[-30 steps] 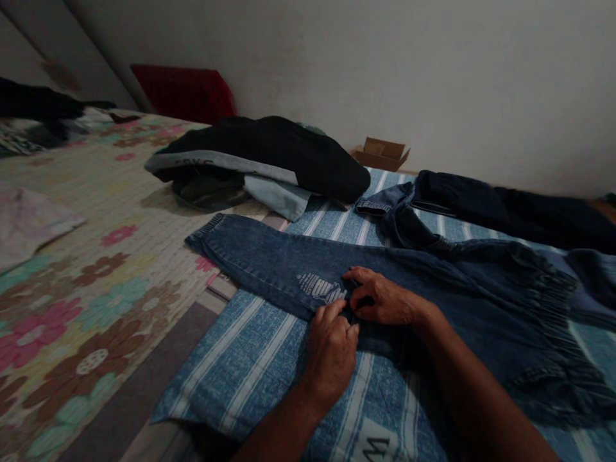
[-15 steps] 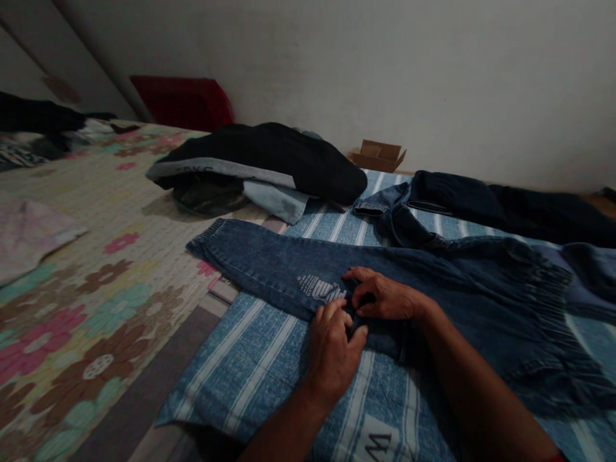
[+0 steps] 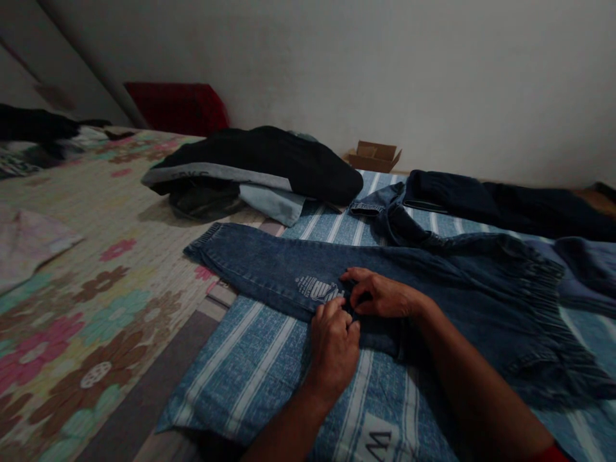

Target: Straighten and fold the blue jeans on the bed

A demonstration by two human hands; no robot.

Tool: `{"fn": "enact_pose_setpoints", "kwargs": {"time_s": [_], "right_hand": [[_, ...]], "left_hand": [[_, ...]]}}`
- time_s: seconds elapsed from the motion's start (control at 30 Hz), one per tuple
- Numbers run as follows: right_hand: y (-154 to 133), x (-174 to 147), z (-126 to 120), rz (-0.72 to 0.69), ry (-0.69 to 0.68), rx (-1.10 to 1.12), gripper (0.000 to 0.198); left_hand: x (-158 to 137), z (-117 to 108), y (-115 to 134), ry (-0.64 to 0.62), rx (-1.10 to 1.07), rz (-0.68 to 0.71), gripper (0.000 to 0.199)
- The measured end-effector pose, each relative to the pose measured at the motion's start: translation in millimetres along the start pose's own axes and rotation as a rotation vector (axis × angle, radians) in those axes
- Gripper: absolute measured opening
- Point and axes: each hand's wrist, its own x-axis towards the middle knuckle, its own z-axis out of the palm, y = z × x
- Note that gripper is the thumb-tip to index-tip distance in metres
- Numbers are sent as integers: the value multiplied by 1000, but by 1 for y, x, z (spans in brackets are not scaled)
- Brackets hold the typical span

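Blue denim jeans (image 3: 269, 256) lie spread out, with one leg stretched to the left and the gathered elastic waist at the right. The other leg bends away toward the back. A white print shows on the near leg, just left of my fingers. My left hand (image 3: 333, 340) grips the leg's near edge with curled fingers. Beside it, my right hand (image 3: 382, 294) pinches the denim between thumb and fingertips, the index finger lying on the cloth. The fingertips of both hands almost meet, and the pinched spot is partly hidden.
Under the jeans is a blue striped cloth (image 3: 260, 359); a flowered bedspread (image 3: 120, 308) covers the left side. Behind lie a black garment pile (image 3: 269, 157), dark folded trousers (image 3: 510, 202) and a cardboard box (image 3: 375, 156). A red object (image 3: 178, 106) leans against the wall.
My left thumb has drawn in closer to its fingers, and the denim at the print has shifted slightly. My right hand keeps its pinch. The view has moved a little.
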Motion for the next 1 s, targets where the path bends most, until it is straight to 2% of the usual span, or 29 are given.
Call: {"fn": "enact_pose_setpoints", "kwargs": {"time_s": [0.17, 0.37, 0.5, 0.67, 0.83, 1.0], "right_hand": [[-4, 0, -1, 36, -28, -64, 14], [-4, 2, 0, -13, 26, -54, 10], [-1, 3, 0, 1, 42, -86, 7], [3, 1, -1, 50, 70, -130, 7], [9, 1, 0, 44, 80, -166, 11], [15, 3, -1, 46, 136, -194, 12]], "left_hand": [[1, -1, 1, 11, 32, 33, 18], [-2, -4, 5, -14, 185, 61, 17], [-4, -5, 7, -15, 276, 94, 19], [-3, -5, 6, -22, 278, 94, 21], [-2, -4, 5, -22, 290, 79, 22], [2, -5, 2, -16, 337, 120, 26]]}}
